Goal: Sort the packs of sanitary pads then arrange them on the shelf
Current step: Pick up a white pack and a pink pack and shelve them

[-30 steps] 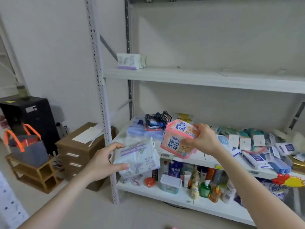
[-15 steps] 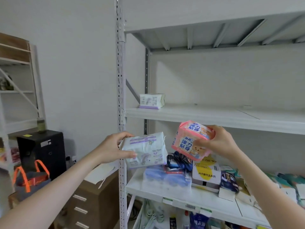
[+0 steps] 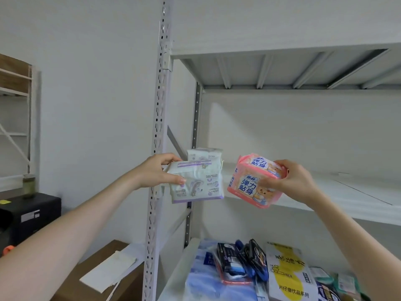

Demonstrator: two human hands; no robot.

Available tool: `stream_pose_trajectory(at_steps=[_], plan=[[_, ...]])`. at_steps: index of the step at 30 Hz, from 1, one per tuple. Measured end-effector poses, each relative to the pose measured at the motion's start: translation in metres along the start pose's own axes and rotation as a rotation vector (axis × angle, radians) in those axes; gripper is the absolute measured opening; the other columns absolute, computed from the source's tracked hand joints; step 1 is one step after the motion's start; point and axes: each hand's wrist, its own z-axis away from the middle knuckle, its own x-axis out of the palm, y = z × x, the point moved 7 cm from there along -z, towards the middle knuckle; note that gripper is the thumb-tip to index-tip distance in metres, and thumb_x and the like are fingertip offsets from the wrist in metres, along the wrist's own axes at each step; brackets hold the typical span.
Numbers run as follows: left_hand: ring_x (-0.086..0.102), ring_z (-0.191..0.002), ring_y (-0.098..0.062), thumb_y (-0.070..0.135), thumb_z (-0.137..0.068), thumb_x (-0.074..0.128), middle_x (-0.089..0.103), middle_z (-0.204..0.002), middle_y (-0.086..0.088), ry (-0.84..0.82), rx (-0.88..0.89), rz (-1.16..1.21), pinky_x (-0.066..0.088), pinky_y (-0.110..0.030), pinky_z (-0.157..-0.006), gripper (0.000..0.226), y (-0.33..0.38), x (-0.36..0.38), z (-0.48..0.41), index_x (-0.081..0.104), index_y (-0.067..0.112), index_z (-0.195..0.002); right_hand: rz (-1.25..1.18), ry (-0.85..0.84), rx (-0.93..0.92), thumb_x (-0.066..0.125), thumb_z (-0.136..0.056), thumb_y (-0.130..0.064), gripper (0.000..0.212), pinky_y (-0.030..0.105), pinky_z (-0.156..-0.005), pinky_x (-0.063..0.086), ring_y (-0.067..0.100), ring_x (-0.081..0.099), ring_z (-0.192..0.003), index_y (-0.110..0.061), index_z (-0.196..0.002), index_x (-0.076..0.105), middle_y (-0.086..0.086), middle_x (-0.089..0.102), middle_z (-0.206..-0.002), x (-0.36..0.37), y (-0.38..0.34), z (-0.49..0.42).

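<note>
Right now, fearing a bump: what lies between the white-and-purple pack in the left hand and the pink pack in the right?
Head view: only a bare gap between the white-and-purple plastic pack and the pink plastic pack; white shelf behind.

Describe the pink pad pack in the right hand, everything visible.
The pink pad pack is puffy soft plastic wrap with blue Chinese characters on pale panels and a cartoon bear. It hangs tilted in the air before the shelf board, gripped at its right end by the right hand, thumb on the front. Nothing else touches it.
</note>
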Motion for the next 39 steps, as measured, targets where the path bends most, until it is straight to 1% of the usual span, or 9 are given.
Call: stream_pose_trajectory(at_steps=[4,7,8,14,22,26,29,34,39], plan=[[0.058,-0.107,0.007,0.04,-0.062,0.088,0.067,-0.108,0.02,-0.035,0.032,-0.033,0.046,-0.02,-0.088,0.05,-0.018,-0.012,-0.055,0.066,0.035,-0.106,0.015,0.052,0.0,0.089,-0.048,-0.047,0.044,0.022,-0.055,0.047,-0.007,0.063,-0.063,-0.033,-0.081,0.064,-0.028,0.067,-0.07,0.015,0.004,-0.037],[0.062,-0.099,0.008,0.037,-0.065,0.088,0.068,-0.107,0.016,-0.073,0.044,-0.023,0.048,-0.01,-0.071,0.048,-0.03,-0.017,-0.09,0.066,0.033,-0.107,0.024,0.081,0.009,0.09,-0.051,-0.043,0.042,0.022,-0.055,0.047,-0.006,0.064,-0.063,-0.034,-0.081,0.063,-0.025,0.068,-0.069,0.026,0.008,-0.061],[0.064,-0.097,0.005,0.036,-0.065,0.087,0.068,-0.107,0.013,-0.092,0.045,-0.013,0.051,-0.012,-0.069,0.048,-0.034,-0.016,-0.1,0.066,0.032,-0.108,0.03,0.087,0.012,0.09,-0.052,-0.042,0.041,0.022,-0.056,0.047,-0.006,0.064,-0.063,-0.034,-0.08,0.062,-0.024,0.068,-0.068,0.029,0.01,-0.068],[0.069,-0.096,-0.013,0.026,-0.068,0.087,0.068,-0.108,0.003,-0.162,0.011,0.025,0.058,-0.035,-0.086,0.048,-0.056,-0.007,-0.15,0.066,0.023,-0.111,0.051,0.086,0.031,0.09,-0.051,-0.043,0.044,0.024,-0.059,0.052,0.002,0.067,-0.067,-0.033,-0.084,0.062,-0.015,0.07,-0.074,0.042,0.018,-0.101],[0.069,-0.098,-0.015,0.026,-0.071,0.085,0.069,-0.11,0.001,-0.22,-0.052,0.056,0.058,-0.037,-0.087,0.044,-0.087,0.011,-0.185,0.068,0.023,-0.11,0.092,0.1,0.065,0.089,-0.05,-0.045,0.047,0.026,-0.062,0.053,0.006,0.068,-0.073,-0.033,-0.086,0.062,-0.013,0.071,-0.08,0.034,0.037,-0.118],[0.068,-0.1,-0.014,0.029,-0.071,0.085,0.069,-0.11,0.002,-0.197,-0.051,0.066,0.057,-0.029,-0.085,0.043,-0.093,0.011,-0.192,0.068,0.026,-0.111,0.082,0.096,0.084,0.089,-0.049,-0.045,0.05,0.034,-0.069,0.058,0.01,0.069,-0.076,-0.031,-0.09,0.063,-0.01,0.072,-0.083,0.031,0.046,-0.119],[0.059,-0.11,-0.012,0.038,-0.069,0.084,0.064,-0.117,0.009,-0.151,0.013,-0.117,0.048,-0.028,-0.093,0.056,-0.088,0.01,-0.195,0.063,0.029,-0.12,0.06,0.073,0.094,0.09,-0.049,-0.041,0.053,0.042,-0.077,0.059,0.014,0.071,-0.078,-0.028,-0.094,0.065,-0.007,0.073,-0.085,0.034,0.051,-0.117],[0.045,-0.124,-0.008,0.041,-0.068,0.084,0.05,-0.135,0.013,-0.137,0.119,-0.317,0.036,-0.027,-0.099,0.08,-0.062,0.015,-0.192,0.047,0.032,-0.137,0.014,0.084,0.117,0.089,-0.049,-0.043,0.063,0.042,-0.081,0.058,0.012,0.071,-0.081,-0.024,-0.104,0.065,-0.006,0.073,-0.09,0.033,0.056,-0.112],[0.047,-0.119,-0.008,0.049,-0.065,0.083,0.048,-0.134,0.017,-0.217,0.128,-0.324,0.046,-0.029,-0.094,0.082,-0.034,0.049,-0.199,0.046,0.036,-0.138,0.001,0.05,0.134,0.091,-0.048,-0.04,0.067,0.041,-0.082,0.058,0.014,0.071,-0.083,-0.021,-0.107,0.065,-0.003,0.073,-0.093,0.033,0.055,-0.113]])
